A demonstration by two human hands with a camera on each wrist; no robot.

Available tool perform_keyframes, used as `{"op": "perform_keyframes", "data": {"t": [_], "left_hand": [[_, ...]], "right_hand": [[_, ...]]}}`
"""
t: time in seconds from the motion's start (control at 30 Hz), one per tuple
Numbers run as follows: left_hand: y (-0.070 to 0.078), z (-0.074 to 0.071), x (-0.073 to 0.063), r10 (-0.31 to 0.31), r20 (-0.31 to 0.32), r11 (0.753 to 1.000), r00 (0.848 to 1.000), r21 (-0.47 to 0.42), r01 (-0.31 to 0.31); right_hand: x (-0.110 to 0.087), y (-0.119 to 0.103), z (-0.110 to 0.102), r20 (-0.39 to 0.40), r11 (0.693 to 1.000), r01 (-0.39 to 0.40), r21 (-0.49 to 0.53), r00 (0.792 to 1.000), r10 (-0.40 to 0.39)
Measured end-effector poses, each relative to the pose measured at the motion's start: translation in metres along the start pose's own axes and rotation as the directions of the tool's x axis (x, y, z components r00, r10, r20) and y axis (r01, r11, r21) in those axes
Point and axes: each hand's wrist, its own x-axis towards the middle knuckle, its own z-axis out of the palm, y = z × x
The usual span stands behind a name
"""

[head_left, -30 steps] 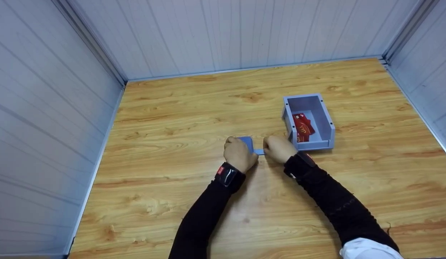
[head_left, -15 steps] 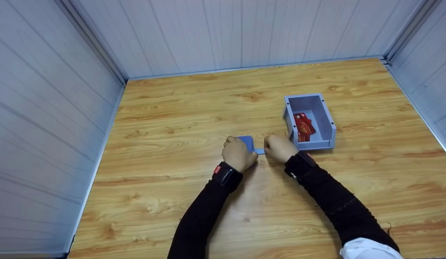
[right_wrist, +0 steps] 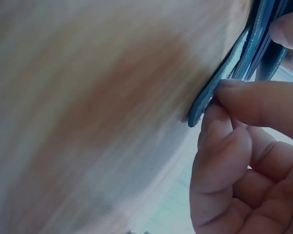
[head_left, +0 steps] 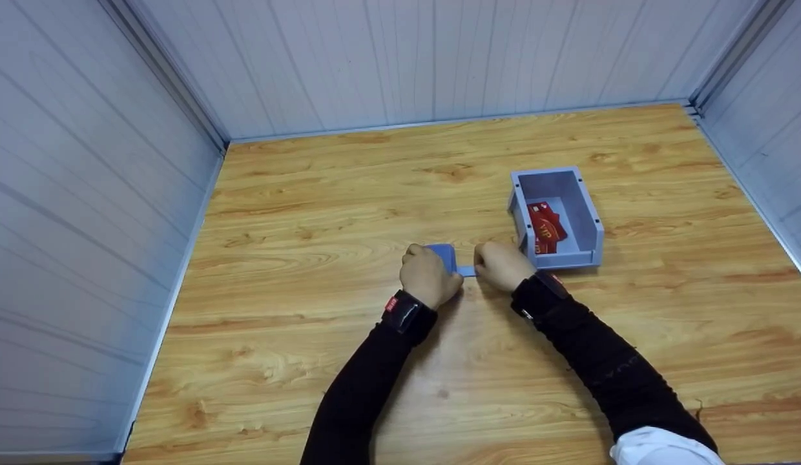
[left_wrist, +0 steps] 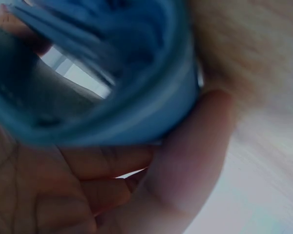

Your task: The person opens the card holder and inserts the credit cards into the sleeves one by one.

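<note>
In the head view a blue card wallet (head_left: 442,256) sits at the middle of the table, partly hidden by my left hand (head_left: 427,276). That hand grips it, and the left wrist view shows the thumb pressed along the curved side of the wallet (left_wrist: 171,109), with folded inner layers visible. A strap (head_left: 467,271) sticks out to the wallet's right. My right hand (head_left: 502,266) pinches this strap between thumb and finger; in the right wrist view the strap's rounded tip (right_wrist: 198,112) pokes past the fingertips.
A grey open-front bin (head_left: 568,259) stands just beyond my right hand. Several red cards (head_left: 546,227), one printed VIP, lie inside it. White panel walls (head_left: 374,64) enclose the wood-grain table (head_left: 297,258) at the back and both sides.
</note>
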Motion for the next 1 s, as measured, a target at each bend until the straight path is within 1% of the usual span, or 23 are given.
{"op": "perform_keyframes", "data": {"t": [0.13,0.3,0.37,0.47,0.53,0.57,0.6,0.73,0.8,0.83,0.9,1.0], "left_hand": [[0.000,-0.001,-0.001,0.013,-0.016,1.000,1.000,0.010,-0.013],[0.000,-0.003,-0.002,0.070,-0.049,0.997,0.996,0.039,-0.069],[-0.001,-0.005,-0.002,0.094,-0.053,0.995,0.994,0.022,-0.093],[-0.004,-0.010,-0.001,0.128,-0.014,0.992,0.992,-0.022,-0.128],[-0.007,-0.015,-0.001,0.149,0.013,0.986,0.989,-0.072,-0.148],[-0.008,-0.017,-0.001,0.163,0.015,0.982,0.987,-0.096,-0.161],[-0.010,-0.020,-0.001,0.175,0.014,0.978,0.984,-0.121,-0.172],[-0.020,-0.029,0.000,0.214,-0.026,0.951,0.977,-0.222,-0.214],[-0.026,-0.034,0.001,0.218,-0.025,0.936,0.976,-0.279,-0.216],[-0.029,-0.036,0.001,0.216,-0.016,0.927,0.976,-0.312,-0.210],[-0.037,-0.039,0.002,0.210,0.015,0.900,0.978,-0.394,-0.188],[-0.048,-0.044,0.004,0.189,0.070,0.858,0.980,-0.498,-0.130]], "right_hand": [[0.000,0.001,0.000,-0.008,1.000,0.003,-0.007,1.000,-0.003],[0.000,0.000,0.000,0.004,1.000,0.001,-0.001,1.000,-0.001],[0.000,0.000,0.000,0.010,1.000,-0.005,0.004,1.000,0.005],[0.000,0.000,0.000,0.007,1.000,-0.002,0.004,1.000,0.002],[0.000,-0.001,0.000,0.001,1.000,0.001,0.004,1.000,-0.001],[0.000,-0.001,0.000,-0.003,1.000,0.004,0.002,1.000,-0.004],[0.000,-0.001,0.000,-0.007,1.000,0.007,0.001,1.000,-0.007],[0.000,0.000,0.000,-0.015,1.000,0.012,0.002,1.000,-0.012],[0.000,0.000,0.001,-0.013,1.000,0.012,0.008,1.000,-0.012],[0.000,0.000,0.001,-0.010,1.000,0.011,0.011,1.000,-0.011],[0.000,0.000,0.000,-0.003,1.000,0.005,0.018,1.000,-0.005],[0.000,0.000,0.000,0.001,1.000,0.002,0.019,1.000,-0.002]]}}
